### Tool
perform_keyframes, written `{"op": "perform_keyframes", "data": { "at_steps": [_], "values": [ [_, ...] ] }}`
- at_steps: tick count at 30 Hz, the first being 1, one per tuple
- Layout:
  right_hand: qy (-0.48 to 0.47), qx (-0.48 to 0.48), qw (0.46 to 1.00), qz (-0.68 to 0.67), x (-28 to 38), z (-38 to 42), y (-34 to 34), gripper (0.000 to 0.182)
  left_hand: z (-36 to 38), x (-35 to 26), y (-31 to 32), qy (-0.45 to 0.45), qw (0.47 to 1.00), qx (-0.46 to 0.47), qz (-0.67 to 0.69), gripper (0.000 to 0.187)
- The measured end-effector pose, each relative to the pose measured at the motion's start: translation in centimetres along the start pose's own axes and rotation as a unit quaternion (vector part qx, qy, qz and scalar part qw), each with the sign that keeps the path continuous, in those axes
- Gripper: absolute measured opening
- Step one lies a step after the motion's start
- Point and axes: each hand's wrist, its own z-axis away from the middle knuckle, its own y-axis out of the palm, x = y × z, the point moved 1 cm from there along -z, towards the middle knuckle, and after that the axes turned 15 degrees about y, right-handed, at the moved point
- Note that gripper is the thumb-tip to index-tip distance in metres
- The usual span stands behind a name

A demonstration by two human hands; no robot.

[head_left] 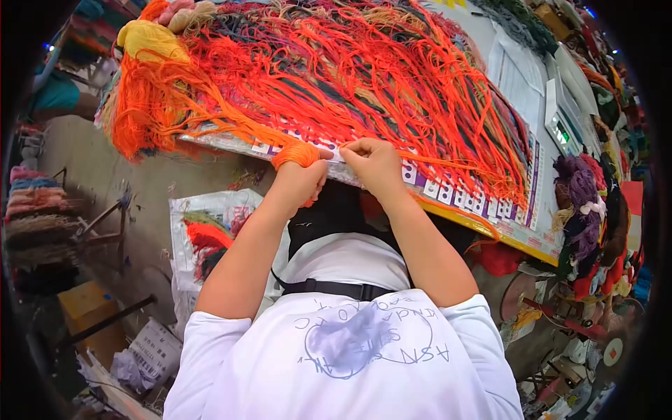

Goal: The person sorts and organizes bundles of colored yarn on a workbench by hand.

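Bright orange yarn (297, 153) is wound around my left hand (305, 183), whose fingers are curled at the table's front edge. Close beside it, my right hand (376, 168) makes a pinch with thumb and forefinger; what lies between the fingertips is too small to make out. From the wound yarn, strands run left to a loose orange bundle (150, 105). Long red-orange threads (350, 77), mixed with dark and tan ones, cover the table beyond both hands. Under their near ends lies a row of white cards with dark purple dots (446, 190).
A yellow skein (150, 40) tops the bundle at far left. To the right are a scale with a lit display (562, 131) and a purple yarn bundle (582, 185). A white plastic bag (189, 262) with colored yarn sits below left, near a cardboard box (94, 311).
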Motion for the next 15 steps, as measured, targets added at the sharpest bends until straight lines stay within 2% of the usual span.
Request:
{"op": "perform_keyframes", "data": {
  "at_steps": [2,4,6,9,10,11,13,14,15],
  "values": [
    [0.007,-0.004,1.0,0.019,0.0,0.0,-0.2,0.018,0.0,-0.2,0.2,-0.018,0.999,0.03,0.005,0.026],
    [0.012,-0.011,0.999,0.039,-0.1,-0.1,-0.4,0.019,0.1,0.1,0.5,-0.012,1.0,0.019,0.0,0.029],
    [0.006,-0.011,1.0,0.005,-0.5,-0.4,-0.4,0.018,0.1,1.1,0.3,0.068,0.996,-0.054,-0.026,0.033],
    [-0.018,-0.027,0.999,0.022,0.5,0.4,-0.2,0.018,0.6,0.1,0.2,0.029,0.999,-0.028,0.026,0.033],
    [-0.015,-0.022,0.999,0.018,0.6,0.5,0.0,0.018,0.5,-0.2,0.3,0.013,0.999,-0.038,0.016,0.021],
    [-0.015,-0.026,0.999,0.042,0.8,0.5,0.1,0.017,0.2,-0.3,0.2,0.012,0.999,-0.041,0.012,0.021],
    [-0.02,-0.029,0.997,0.063,1.4,0.5,0.1,0.017,-0.9,-0.7,0.0,-0.06,0.994,-0.01,0.09,0.011],
    [-0.004,-0.023,0.997,0.071,1.6,0.6,0.1,0.017,-1.6,-0.2,0.0,-0.038,0.994,0.015,0.1,0.002],
    [0.013,-0.018,0.997,0.078,1.6,0.6,0.1,0.018,-1.9,-0.2,0.0,-0.037,0.995,0.015,0.096,0.002]
  ]
}}
